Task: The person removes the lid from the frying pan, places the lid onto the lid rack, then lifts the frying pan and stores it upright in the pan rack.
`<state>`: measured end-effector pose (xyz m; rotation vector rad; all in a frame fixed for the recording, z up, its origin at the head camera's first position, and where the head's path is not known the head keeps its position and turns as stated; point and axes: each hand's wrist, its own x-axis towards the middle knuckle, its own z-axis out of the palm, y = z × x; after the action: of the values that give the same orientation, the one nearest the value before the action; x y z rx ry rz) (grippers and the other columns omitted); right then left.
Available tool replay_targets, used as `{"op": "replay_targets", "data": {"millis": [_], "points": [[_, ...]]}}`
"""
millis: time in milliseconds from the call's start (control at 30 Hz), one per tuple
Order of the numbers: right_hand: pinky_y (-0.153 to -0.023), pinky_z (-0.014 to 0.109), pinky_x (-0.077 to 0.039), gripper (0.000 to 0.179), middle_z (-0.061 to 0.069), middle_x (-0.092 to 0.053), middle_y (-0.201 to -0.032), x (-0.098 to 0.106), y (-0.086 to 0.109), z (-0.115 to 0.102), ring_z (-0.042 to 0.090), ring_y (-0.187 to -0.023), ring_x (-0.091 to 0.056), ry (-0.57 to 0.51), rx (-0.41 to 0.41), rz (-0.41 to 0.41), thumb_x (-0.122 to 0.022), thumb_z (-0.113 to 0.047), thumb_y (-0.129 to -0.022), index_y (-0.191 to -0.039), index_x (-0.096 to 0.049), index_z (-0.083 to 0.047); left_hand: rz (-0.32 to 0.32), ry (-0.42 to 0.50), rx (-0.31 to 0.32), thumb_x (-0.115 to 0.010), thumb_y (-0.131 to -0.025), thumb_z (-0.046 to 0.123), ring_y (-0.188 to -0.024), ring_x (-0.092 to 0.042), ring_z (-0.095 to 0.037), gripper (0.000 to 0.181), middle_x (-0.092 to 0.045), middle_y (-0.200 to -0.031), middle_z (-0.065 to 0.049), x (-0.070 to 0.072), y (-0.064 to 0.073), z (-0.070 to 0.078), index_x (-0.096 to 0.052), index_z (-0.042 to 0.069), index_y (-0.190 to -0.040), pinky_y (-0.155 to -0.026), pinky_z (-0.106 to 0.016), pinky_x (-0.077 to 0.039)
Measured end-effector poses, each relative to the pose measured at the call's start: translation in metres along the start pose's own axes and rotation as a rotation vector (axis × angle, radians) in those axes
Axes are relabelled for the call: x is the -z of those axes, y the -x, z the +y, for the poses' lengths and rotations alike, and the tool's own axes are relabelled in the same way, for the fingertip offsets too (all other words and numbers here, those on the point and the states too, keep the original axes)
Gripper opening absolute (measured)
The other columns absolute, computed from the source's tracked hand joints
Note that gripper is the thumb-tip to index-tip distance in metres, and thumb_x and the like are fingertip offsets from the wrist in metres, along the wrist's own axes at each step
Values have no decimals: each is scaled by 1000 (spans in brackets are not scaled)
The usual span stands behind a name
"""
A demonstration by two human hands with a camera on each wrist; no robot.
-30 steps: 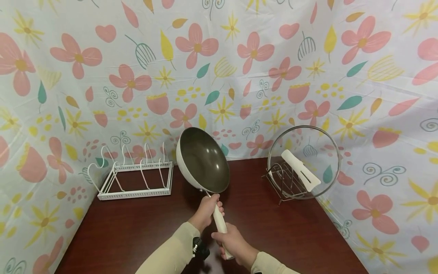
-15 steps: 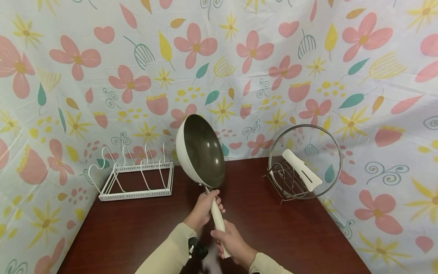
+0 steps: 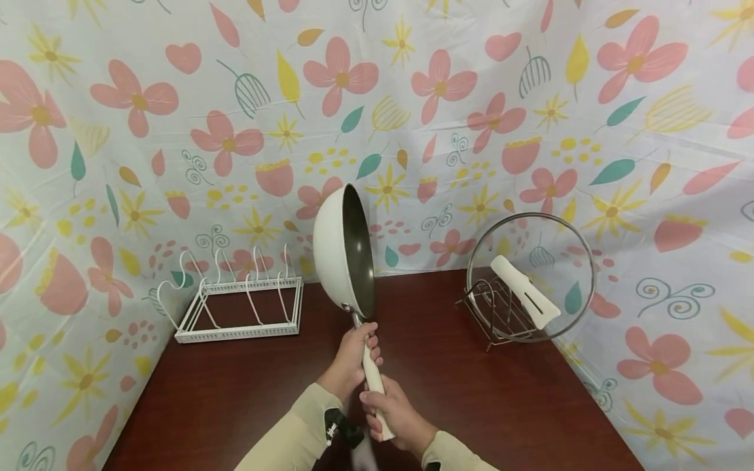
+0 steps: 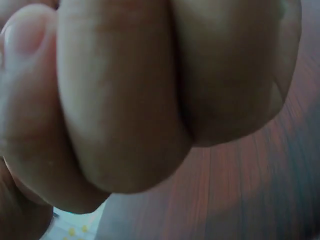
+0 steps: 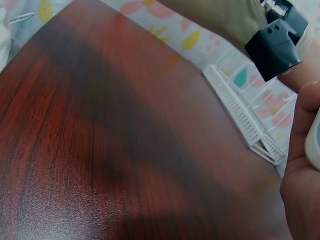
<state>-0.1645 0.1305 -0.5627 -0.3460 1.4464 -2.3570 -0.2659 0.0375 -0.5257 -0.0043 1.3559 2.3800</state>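
In the head view, a deep white frying pan (image 3: pixel 333 252) with a dark brown inside is held up over the table, tipped on its side so its opening faces right. My left hand (image 3: pixel 353 356) grips the cream handle (image 3: pixel 373 374) close to the pan. Lower down, near the handle's end, my right hand (image 3: pixel 394 411) grips it too. Curled left fingers (image 4: pixel 120 100) fill the left wrist view, which hides the handle. At the right edge of the right wrist view, the handle's end (image 5: pixel 314 142) shows in my right hand (image 5: pixel 300 195).
A white wire rack (image 3: pixel 238 333) stands at the left on the dark red table (image 3: pixel 459 392). To the right, a small metal stand (image 3: pixel 489 314) bears a glass lid (image 3: pixel 589 288) with a cream handle. A flowered curtain (image 3: pixel 424 163) hangs behind and along both sides.
The pan has risen and turned in both hands, from its inside facing mostly forward to nearly edge-on, opening to the right. Both hands have kept their grip on the handle.
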Motion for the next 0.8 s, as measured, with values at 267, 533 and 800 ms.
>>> {"op": "replay_targets", "data": {"millis": [267, 533, 800], "points": [[-32, 27, -33, 15, -1, -40, -58, 4, -4, 6, 8, -35, -38, -14, -36, -13, -48, -2, -86, -95, -37, -7, 87, -110, -64, -59, -84, 23, -39, -35, -13, 22, -38, -53, 2, -5, 4, 1, -39, 12, -85, -36, -28, -34], [-35, 29, -38, 16, 1, -42, -57, -3, -10, 2, 11, -36, -42, 122, -104, 82, -54, -5, -81, -90, -40, -5, 184, -194, -101, -55, -84, 21, -38, -38, -14, 18, -41, -54, -1, -2, 1, 2, -42, 9, -83, -35, -29, -34], [-36, 29, -38, 13, 2, -41, -49, -15, -18, 2, 12, -34, -41, 224, -140, 166, -58, -8, -81, -78, -45, -7, 200, -268, -136, -53, -84, 20, -36, -40, -15, 16, -43, -52, -2, 3, -1, 6, -43, 8, -82, -35, -31, -36]]}}
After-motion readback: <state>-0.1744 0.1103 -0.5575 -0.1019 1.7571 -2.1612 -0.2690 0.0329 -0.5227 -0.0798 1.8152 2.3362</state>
